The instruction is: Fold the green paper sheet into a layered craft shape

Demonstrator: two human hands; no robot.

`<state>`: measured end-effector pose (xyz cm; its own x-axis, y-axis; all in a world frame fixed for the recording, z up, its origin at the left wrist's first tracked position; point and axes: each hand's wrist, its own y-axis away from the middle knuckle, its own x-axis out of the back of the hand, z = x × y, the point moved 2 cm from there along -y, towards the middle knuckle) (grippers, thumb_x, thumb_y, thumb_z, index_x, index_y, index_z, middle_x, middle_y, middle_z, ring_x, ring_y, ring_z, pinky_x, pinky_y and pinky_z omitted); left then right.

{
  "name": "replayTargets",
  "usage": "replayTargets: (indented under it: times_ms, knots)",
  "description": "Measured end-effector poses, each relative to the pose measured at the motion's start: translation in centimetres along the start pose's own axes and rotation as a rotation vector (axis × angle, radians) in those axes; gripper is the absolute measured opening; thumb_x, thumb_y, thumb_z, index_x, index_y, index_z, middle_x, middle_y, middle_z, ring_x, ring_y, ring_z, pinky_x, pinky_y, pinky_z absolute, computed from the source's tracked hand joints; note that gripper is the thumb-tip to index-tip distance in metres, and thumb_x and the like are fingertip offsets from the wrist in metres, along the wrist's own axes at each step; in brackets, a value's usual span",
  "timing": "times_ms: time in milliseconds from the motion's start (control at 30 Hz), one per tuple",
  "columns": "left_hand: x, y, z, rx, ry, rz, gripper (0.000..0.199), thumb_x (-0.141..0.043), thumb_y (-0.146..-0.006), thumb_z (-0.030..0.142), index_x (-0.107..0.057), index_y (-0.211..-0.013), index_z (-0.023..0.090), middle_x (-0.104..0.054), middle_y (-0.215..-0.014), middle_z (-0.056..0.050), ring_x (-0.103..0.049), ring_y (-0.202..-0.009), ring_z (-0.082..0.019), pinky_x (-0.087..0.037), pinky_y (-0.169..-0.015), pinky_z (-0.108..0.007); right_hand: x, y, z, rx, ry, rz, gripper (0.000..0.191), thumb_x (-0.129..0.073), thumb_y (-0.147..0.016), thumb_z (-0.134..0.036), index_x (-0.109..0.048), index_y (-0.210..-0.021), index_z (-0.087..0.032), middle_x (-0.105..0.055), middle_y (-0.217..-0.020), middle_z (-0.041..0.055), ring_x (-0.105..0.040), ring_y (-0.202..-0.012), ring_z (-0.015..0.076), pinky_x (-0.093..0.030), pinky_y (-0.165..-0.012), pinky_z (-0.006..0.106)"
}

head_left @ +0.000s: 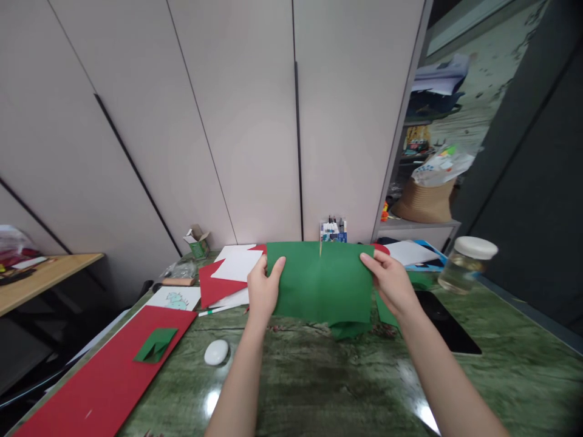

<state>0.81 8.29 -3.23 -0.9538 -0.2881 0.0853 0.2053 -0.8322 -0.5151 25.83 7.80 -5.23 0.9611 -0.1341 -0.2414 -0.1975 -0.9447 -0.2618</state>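
Observation:
A sheet of green paper is held up above the table, stretched between my two hands. My left hand pinches its left edge, thumb in front and fingers behind. On the opposite edge, my right hand grips it the same way. A short slit shows at the middle of the sheet's top edge, with a faint vertical crease below it. Under the sheet's lower right part, another piece of green paper shows; whether it is joined to the sheet I cannot tell.
Red card lies at the left with a folded green piece on it. A white mouse rests nearby. Red and white papers lie behind my left hand. At the right are a black tablet-like slab and a lidded jar.

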Motion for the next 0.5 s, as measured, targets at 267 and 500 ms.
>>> replayTargets:
  times_ms: [267, 500]
  knots:
    - [0.1, 0.7, 0.9, -0.104, -0.095, 0.049, 0.020, -0.056, -0.082, 0.037, -0.061, -0.078, 0.018, -0.062, -0.073, 0.000, -0.053, -0.068, -0.016, -0.039, -0.065, -0.023, -0.3, 1.3, -0.8, 0.318, 0.308, 0.269, 0.024, -0.061, -0.078, -0.043, -0.057, -0.070, -0.020, -0.048, -0.060, -0.0036, -0.040, -0.054, 0.0114, -0.032, -0.050, 0.024]
    - [0.1, 0.9, 1.4, -0.099, 0.018, 0.043, 0.018, -0.057, -0.082, 0.034, -0.063, -0.087, 0.017, -0.066, -0.080, -0.002, -0.058, -0.075, -0.018, -0.042, -0.070, -0.024, -0.4, 1.8, -0.9, 0.350, 0.310, 0.306, 0.024, -0.060, -0.079, -0.042, -0.056, -0.070, -0.020, -0.043, -0.059, -0.0040, -0.034, -0.052, 0.0112, -0.027, -0.049, 0.025]
